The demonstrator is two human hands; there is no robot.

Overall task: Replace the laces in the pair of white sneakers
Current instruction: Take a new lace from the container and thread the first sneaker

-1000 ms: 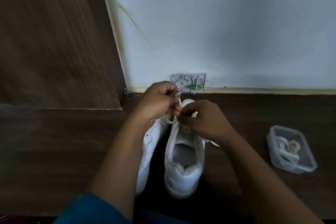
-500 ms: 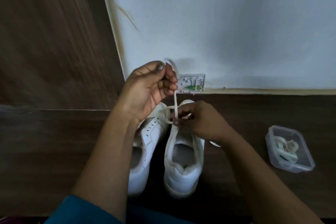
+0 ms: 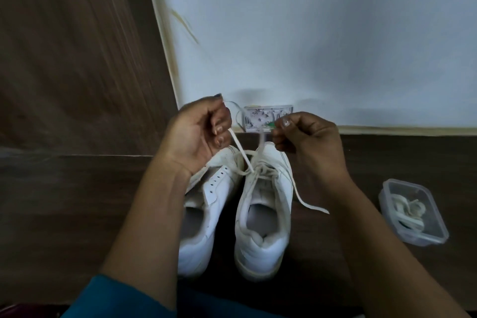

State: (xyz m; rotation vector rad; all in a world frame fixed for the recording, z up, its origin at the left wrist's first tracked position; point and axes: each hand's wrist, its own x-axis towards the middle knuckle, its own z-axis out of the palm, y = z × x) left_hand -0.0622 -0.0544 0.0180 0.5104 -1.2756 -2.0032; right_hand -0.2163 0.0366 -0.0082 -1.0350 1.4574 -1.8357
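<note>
Two white sneakers stand side by side on the dark wooden floor, toes toward the wall. The left sneaker [image 3: 204, 212] shows bare eyelets and no lace. The right sneaker [image 3: 260, 217] carries a white lace [image 3: 244, 156] threaded near its toe. My left hand [image 3: 200, 134] grips one strand of that lace, raised above the shoes. My right hand [image 3: 307, 137] pinches another strand, lifted level with the left. A loose end of the lace [image 3: 308, 204] trails over the floor to the right of the shoe.
A clear plastic box [image 3: 436, 214] with coiled laces inside sits on the floor at the right. A small patterned card [image 3: 260, 117] leans against the white wall behind the shoes. A wooden panel [image 3: 72, 59] rises at the left.
My right hand rose from the shoe's toe, drawing a strand upward. My left hand, which had pulled its strand up first, has lowered slightly. Both strands now stretch up from the right sneaker.
</note>
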